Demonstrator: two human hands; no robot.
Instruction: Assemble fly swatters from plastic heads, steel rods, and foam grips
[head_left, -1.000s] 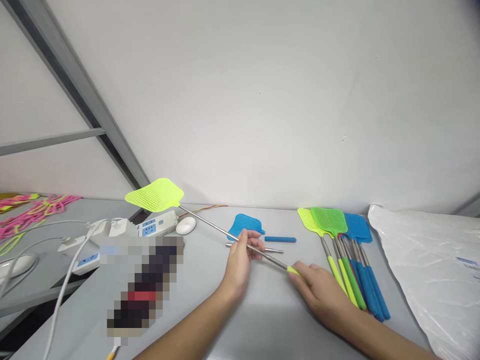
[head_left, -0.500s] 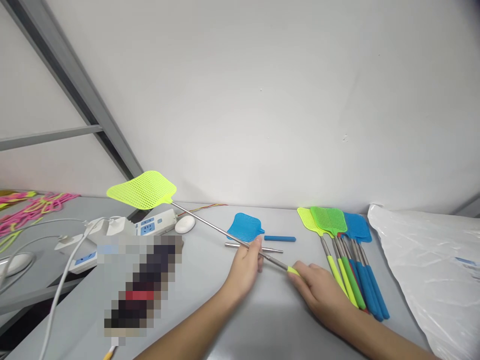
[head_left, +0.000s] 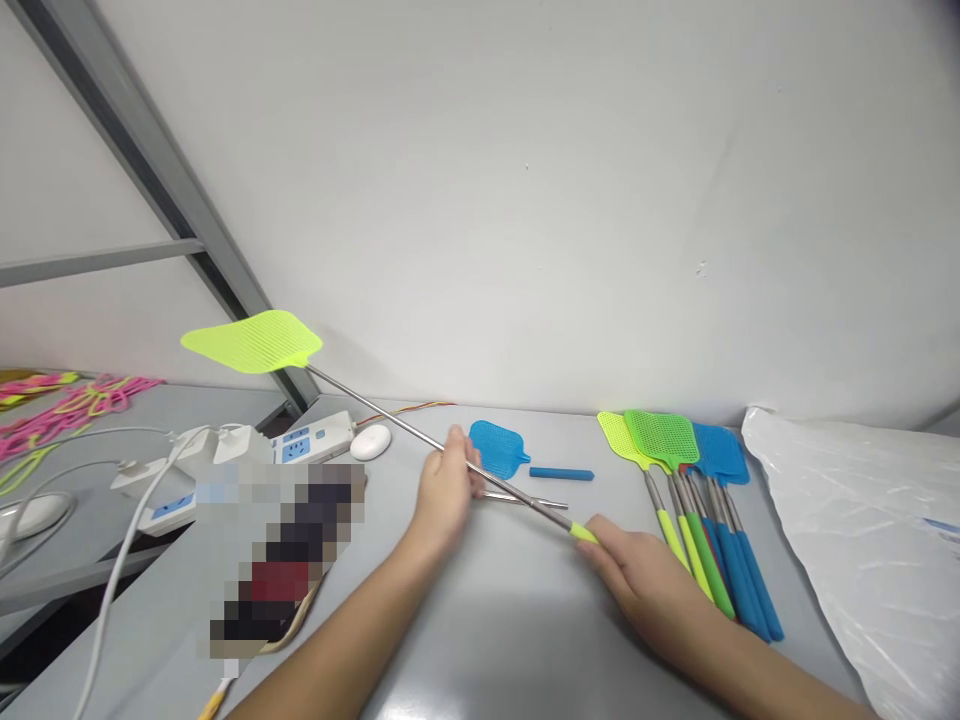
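Observation:
A yellow-green fly swatter with a telescopic metal rod slants across the view, its mesh head raised at the upper left. My right hand is closed around its yellow-green handle. Higher up, my left hand grips the metal rod between thumb and fingers. Behind the rod on the table lie a blue swatter head, a separate blue handle and a loose metal rod, which is partly hidden by my left hand and the held swatter.
Several assembled swatters in yellow, green and blue lie at right beside a white plastic bag. To the left are a white mouse, a power strip, white cables and a blurred-out object. A wall rises behind the table.
My left hand has slid up the rod to the left, away from my right hand. The swatter's head has moved left and up; my right hand stays at the handle.

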